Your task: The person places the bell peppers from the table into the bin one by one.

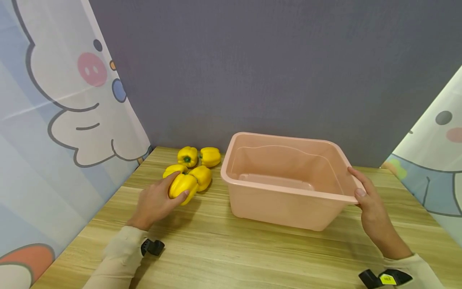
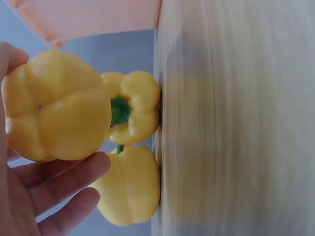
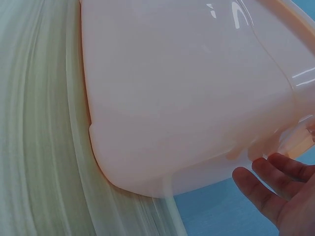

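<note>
In the head view my left hand grips a yellow bell pepper between thumb and fingers. The left wrist view shows this held pepper raised off the table, its bottom end facing the camera. Behind it are more yellow bell peppers, one with a green stem showing. My right hand holds the right rim of a pink plastic tub, thumb on top of the edge. In the right wrist view fingers lie beneath that rim, beside the tub's outer wall.
Several yellow peppers stand in a cluster at the table's back left, left of the tub. The wooden table meets a grey panel behind. Cartoon-printed sheets flank both sides.
</note>
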`<state>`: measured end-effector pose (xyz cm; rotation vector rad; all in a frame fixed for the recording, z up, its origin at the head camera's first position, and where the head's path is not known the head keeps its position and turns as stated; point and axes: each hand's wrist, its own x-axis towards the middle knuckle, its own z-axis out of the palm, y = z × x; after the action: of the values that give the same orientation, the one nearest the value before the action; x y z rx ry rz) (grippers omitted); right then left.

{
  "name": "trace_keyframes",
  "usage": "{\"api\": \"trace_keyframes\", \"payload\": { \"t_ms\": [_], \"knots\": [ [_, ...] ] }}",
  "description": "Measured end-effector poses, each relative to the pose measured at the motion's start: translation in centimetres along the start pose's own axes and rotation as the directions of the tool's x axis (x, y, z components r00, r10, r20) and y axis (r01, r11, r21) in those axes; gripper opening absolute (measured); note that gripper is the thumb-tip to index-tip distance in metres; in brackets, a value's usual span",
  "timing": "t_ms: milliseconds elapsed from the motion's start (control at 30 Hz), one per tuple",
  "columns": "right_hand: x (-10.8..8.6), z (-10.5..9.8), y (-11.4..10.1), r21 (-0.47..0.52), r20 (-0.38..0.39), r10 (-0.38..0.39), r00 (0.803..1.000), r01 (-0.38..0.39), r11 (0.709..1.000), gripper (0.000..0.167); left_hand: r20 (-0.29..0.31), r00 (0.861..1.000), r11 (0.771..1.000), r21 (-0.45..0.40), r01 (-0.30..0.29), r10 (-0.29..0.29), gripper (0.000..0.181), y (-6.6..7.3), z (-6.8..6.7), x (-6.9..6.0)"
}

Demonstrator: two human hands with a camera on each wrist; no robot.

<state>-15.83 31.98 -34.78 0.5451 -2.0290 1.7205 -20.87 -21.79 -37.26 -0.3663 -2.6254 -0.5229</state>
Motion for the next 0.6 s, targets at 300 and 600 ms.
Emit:
{"api": "trace_keyframes", "payload": {
  "t_ms": [300,600],
  "knots": [
    [0.0,0.1,0.0,0.004,-0.008,0.009,1.000,-0.009,1.000,0.050,-0.010,0.999,0.998,-0.050,0.046,-0.047,0.069,1.0,0.4,0.0],
    [0.1,0.1,0.0,0.010,-0.004,0.008,1.000,-0.008,1.000,0.050,-0.018,0.995,0.980,-0.180,0.089,-0.094,0.067,1.7,0.2,0.2]
  ]
}}
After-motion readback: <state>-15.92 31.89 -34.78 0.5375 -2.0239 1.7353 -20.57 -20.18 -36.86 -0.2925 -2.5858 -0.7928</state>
